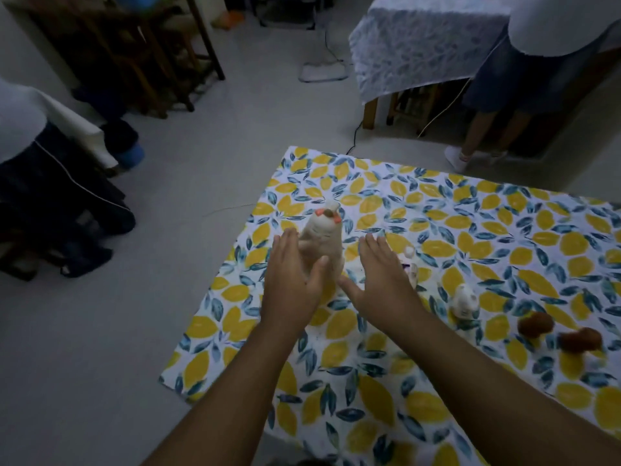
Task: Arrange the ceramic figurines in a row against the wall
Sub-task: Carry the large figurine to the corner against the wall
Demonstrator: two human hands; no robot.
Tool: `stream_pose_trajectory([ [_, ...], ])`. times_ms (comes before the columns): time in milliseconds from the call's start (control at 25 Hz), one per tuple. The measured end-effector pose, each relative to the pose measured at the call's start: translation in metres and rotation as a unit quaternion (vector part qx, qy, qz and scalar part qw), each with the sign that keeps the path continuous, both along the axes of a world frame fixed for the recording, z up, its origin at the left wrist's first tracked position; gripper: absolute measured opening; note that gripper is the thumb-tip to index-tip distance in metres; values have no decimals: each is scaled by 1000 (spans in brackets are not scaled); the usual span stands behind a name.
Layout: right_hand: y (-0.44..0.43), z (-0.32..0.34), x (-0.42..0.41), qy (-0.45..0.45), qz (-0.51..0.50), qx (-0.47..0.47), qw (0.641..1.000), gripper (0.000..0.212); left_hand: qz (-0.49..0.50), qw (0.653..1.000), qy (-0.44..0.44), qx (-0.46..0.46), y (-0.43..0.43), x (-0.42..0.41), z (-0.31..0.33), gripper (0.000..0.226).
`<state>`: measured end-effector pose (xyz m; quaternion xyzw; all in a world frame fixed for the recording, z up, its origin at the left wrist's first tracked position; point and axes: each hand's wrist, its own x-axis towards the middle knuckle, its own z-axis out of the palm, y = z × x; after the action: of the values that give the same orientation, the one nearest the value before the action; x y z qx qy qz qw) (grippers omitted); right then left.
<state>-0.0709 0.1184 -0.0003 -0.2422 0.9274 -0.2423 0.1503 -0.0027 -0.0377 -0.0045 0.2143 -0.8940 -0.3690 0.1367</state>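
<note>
A tall white cat figurine with orange ears stands near the left edge of the lemon-print tablecloth. My left hand is flat against its left side, thumb touching its front. Just to the right of it my right hand hovers with its fingers spread, holding nothing. A small white figurine is partly hidden behind my right hand. Another small white figurine stands further right. Two brown figurines sit beyond it in a line toward the right.
The table's left edge drops to a grey floor. A person's legs stand by a cloth-covered table at the back right. Dark clothing and wooden furniture are at the left. Cables cross the floor.
</note>
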Motion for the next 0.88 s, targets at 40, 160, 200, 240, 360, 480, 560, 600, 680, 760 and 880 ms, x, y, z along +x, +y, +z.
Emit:
stream_pose_trajectory([
  [40,-13,1,-4,-52,-27,-39,997,91,-24,1000,-7,19,-13,-8,-2,78],
  [160,-41,-5,-14,-163,-92,-159,969,95,-105,989,-18,102,-39,-27,-11,73],
  [200,-46,-8,-15,-177,-104,-183,961,93,-125,983,-19,135,-44,-29,-15,69],
  [240,-50,-12,-15,-183,-119,-202,955,89,-138,977,-17,159,-48,-30,-18,66],
  [360,-58,-16,-14,-159,-174,-226,945,75,-141,970,8,196,-52,-28,-25,63],
  [480,-55,-7,-11,-142,-179,-263,938,70,-123,969,37,211,-51,-28,-15,64],
  [560,-43,10,-8,-111,-192,-306,926,67,-116,966,69,220,-45,-32,2,59],
  [600,-34,20,-7,-83,-201,-324,921,67,-116,963,91,226,-38,-35,14,56],
  [680,-10,40,-7,-44,-217,-363,905,68,-131,951,134,245,-16,-44,39,50],
  [760,26,56,-6,-46,-228,-417,878,72,-171,936,152,267,22,-59,60,47],
  [880,95,69,-8,-26,-253,-432,866,78,-233,918,140,290,89,-85,75,46],
])
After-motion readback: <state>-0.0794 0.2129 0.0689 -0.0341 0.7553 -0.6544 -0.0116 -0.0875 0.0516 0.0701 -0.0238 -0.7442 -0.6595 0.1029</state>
